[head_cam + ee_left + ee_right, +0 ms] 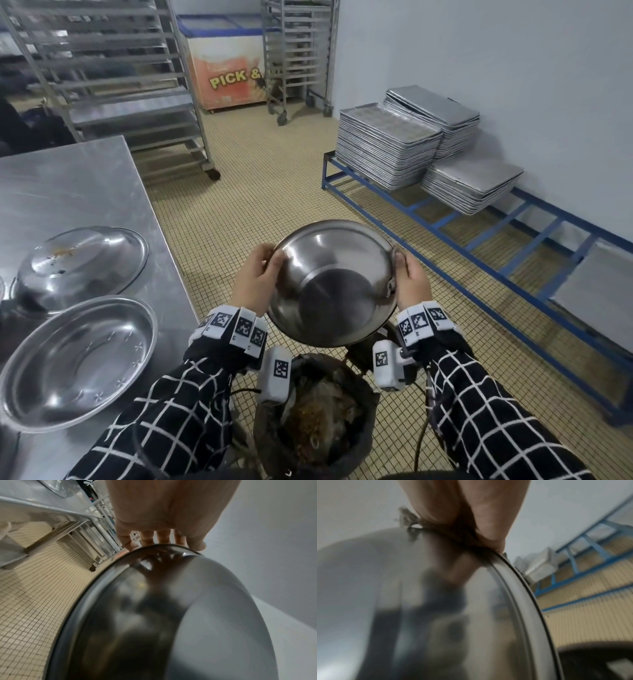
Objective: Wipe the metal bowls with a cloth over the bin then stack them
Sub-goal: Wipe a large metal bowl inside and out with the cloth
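Observation:
A round metal bowl (334, 282) is held tilted, its inside facing me, above the black-lined bin (317, 416). My left hand (258, 277) grips the bowl's left rim, thumb inside and fingers (162, 537) behind. My right hand (409, 279) pinches a frayed grey cloth (394, 270) against the right rim; in the right wrist view the cloth (408, 518) sticks out past the thumb on the bowl's rim (518, 595). On the steel table (75, 185) at the left lie one upright bowl (77, 363) and one overturned bowl (82, 263).
The bin holds brown food waste. A blue floor frame (479, 236) with stacks of baking trays (388, 145) runs along the right wall. Wheeled tray racks (113, 75) and a chest freezer (226, 58) stand at the back. Tiled floor lies between.

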Motion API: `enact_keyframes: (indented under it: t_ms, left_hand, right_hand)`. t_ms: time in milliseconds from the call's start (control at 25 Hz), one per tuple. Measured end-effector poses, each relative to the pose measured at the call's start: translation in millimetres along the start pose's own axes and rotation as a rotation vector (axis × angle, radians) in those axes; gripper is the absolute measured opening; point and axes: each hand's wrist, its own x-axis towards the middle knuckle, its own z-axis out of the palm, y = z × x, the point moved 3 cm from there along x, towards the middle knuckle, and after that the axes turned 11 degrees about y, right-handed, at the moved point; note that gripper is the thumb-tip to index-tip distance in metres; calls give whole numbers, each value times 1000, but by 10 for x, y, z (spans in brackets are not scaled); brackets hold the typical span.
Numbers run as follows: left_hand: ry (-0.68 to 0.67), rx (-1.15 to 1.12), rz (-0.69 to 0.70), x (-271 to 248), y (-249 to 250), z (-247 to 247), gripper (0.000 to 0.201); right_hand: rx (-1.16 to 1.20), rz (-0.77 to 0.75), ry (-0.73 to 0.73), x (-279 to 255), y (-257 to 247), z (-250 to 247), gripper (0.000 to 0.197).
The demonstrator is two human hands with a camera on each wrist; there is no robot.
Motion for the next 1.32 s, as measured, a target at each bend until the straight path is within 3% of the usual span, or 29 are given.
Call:
enact_keyframes:
  t_ms: [280, 360, 480, 640, 720, 800, 880, 1000, 1080, 1160, 1240, 1320]
  left_hand:
    - [-205, 159, 85, -137, 50, 132, 20]
    - [-183, 151, 84, -129, 34, 114, 24]
    - [-114, 149, 96, -102, 27, 118, 28]
    - [-49, 22, -10, -36, 34, 156, 28]
    - [-43, -14, -39, -19, 71, 163, 29]
    - [-35, -47, -65, -20, 107, 152, 30]
    - [-15, -91, -108, -18, 110, 120, 31]
    - [19, -135, -139, 13, 100, 49, 32]
    - [37, -150, -135, 37, 91, 33, 34]
    - [63, -147, -131, 38, 101, 36, 34]
    - [69, -125, -132, 32, 114, 57, 34]
    - [59, -127, -136, 13, 148, 87, 31]
  right_hand:
    - [-361, -575, -289, -108, -281, 306, 22]
    - [-328, -605, -239, -149, -288, 335, 24]
    - [-225, -587, -29, -282, -325, 368, 26]
    - [-442, -820, -37, -758, -405, 646, 39]
    - [-466, -803, 23, -795, -423, 666, 43]
    - [-409, -650, 137, -659, -394, 611, 44]
    - [-221, -381, 162, -436, -276, 522, 44]
    - [26, 111, 51, -210, 101, 445, 39]
    - [8, 230, 8, -240, 236, 402, 36]
    - [-11, 133, 73, -303, 156, 352, 31]
    - [3, -125, 113, -370, -137, 360, 31]
    - [-53, -435, 28, -488, -431, 505, 39]
